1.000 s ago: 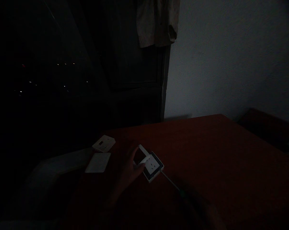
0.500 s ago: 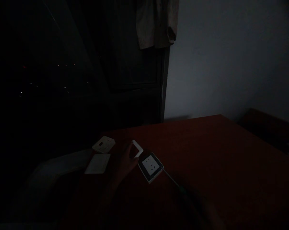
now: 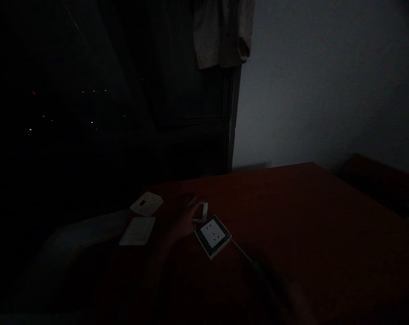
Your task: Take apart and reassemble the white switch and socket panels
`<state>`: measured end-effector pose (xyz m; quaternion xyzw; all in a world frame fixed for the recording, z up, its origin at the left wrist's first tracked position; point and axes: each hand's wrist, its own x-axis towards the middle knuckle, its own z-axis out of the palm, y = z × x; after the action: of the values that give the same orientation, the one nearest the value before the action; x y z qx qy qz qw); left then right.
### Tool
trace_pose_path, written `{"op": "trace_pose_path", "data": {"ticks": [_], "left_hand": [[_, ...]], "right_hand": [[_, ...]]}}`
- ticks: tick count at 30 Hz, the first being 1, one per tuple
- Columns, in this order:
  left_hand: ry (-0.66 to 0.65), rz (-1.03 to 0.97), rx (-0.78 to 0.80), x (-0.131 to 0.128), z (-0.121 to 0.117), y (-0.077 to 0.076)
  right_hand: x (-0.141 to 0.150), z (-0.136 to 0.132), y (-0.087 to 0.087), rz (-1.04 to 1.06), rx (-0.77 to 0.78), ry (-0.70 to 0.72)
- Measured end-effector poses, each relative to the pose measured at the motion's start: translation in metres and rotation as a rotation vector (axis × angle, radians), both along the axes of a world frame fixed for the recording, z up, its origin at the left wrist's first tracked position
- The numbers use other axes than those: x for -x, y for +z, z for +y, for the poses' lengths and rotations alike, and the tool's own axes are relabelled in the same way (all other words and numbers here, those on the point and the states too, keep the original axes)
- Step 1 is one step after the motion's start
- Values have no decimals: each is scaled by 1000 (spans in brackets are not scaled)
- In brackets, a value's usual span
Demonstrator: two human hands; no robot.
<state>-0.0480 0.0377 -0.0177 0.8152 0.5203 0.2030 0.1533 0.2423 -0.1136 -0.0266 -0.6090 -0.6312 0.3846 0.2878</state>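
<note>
Very little light falls on the table. My left hand (image 3: 184, 223) has its thumb and fingers closed around a white socket cover frame (image 3: 205, 211), a square ring with an open middle. Just beside it lies a wall socket (image 3: 213, 233), white in the centre with slots and a dark border. A screwdriver (image 3: 242, 250) with a green handle reaches its tip to the socket's right edge. At the handle end, my right hand (image 3: 294, 293) grips it, mostly lost in shadow.
A white box-like fitting (image 3: 146, 204) and a flat white plate (image 3: 138, 231) lie at the left on the reddish table (image 3: 285, 194). Behind stand a dark window (image 3: 89, 108), a hanging cloth (image 3: 221, 36) and a pale wall (image 3: 312, 90).
The cover frame has turned in my left hand, and the fingers have shifted slightly right with it. The screwdriver and socket have hardly moved.
</note>
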Motion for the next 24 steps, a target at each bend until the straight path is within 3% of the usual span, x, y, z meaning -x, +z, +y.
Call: {"op": "trace_pose_path", "data": {"ticks": [5, 11, 13, 17, 20, 24], "left_hand": [[114, -68, 17, -5, -13, -1], [229, -106, 82, -38, -60, -5], [220, -121, 126, -50, -73, -7], [138, -201, 188, -61, -84, -13], [54, -255, 210, -61, -85, -19], [25, -288, 199, -61, -86, -23]], "right_hand": [[-6, 2, -4, -12, -20, -44], [-21, 7, -16, -73, -15, -96], [-24, 12, -7, -74, -52, -73], [-26, 27, 28, -63, -162, 69], [-27, 36, 52, -61, -237, 13], [-26, 46, 72, -66, -349, -69]]}}
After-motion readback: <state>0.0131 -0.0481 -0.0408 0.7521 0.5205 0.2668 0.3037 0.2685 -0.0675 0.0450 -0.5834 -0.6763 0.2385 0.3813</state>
